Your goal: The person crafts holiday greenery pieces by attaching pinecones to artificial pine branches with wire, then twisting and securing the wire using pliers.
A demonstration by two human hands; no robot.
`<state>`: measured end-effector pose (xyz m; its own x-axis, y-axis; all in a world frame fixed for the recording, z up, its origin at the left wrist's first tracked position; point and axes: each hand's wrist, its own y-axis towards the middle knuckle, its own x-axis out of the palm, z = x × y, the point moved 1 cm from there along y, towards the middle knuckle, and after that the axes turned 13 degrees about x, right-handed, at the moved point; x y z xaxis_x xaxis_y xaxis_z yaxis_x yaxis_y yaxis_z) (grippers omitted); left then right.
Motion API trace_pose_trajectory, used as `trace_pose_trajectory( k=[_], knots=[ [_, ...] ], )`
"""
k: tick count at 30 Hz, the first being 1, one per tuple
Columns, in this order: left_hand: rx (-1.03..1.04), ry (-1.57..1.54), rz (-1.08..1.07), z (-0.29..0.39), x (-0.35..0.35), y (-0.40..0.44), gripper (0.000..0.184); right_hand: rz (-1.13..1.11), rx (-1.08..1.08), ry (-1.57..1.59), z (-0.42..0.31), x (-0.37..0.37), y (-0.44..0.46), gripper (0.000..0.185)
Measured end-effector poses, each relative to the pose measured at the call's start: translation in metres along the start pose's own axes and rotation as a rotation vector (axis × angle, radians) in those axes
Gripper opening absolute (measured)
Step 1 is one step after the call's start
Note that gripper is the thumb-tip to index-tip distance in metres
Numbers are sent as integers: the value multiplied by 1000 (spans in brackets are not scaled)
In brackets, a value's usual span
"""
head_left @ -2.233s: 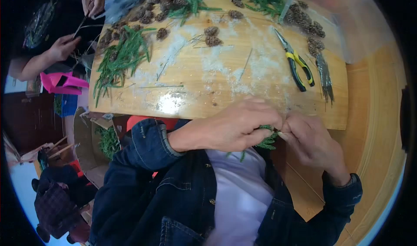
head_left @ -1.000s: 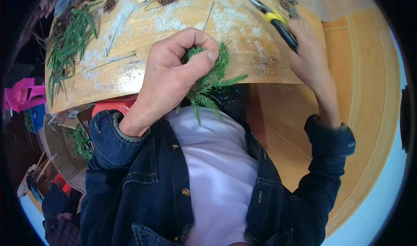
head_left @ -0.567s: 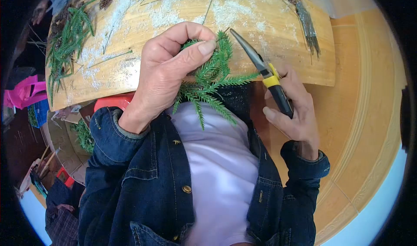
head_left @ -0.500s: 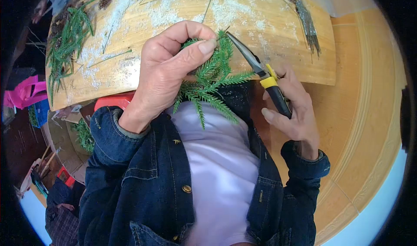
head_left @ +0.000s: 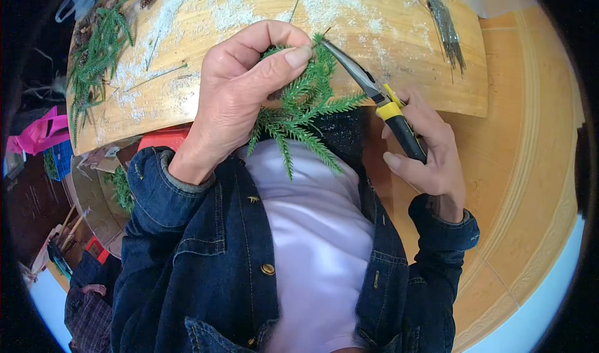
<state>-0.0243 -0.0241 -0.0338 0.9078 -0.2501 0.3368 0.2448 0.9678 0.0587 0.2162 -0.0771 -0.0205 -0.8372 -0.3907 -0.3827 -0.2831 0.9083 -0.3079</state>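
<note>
Leftward of pliers [head_left: 388,110], greenery [head_left: 121,189], seemingly, in a carton [head_left: 92,200].

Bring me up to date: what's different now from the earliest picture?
The right hand has left the green sprig, picked the pliers up off the table and brought them toward the person, their tips now at the sprig's upper end. Unchanged: the left hand holds the sprig, and the wire bundle lies on the table.
</note>
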Motion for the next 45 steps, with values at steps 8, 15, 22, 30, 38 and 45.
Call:
trace_pose_trajectory(
  k=[8,15,22,30,38,45],
  knots=[
    [3,-17,11,-4,4,2,14,8,-64,44,4,5,3,24],
    [-121,46,-21,8,7,5,13,243,-114,-345,-1,8,2,23],
    [-166,98,-58,10,12,9,13,417,-203,-578,-1,8,0,27],
    [-214,159,-14,2,10,5,12,445,-163,-742,-2,13,-3,25],
    [-242,45,60,-2,8,8,12,512,-252,-1060,-25,19,-9,11],
    [-145,48,66,-4,2,7,12,350,-117,-896,-36,13,-10,24]
  ],
)
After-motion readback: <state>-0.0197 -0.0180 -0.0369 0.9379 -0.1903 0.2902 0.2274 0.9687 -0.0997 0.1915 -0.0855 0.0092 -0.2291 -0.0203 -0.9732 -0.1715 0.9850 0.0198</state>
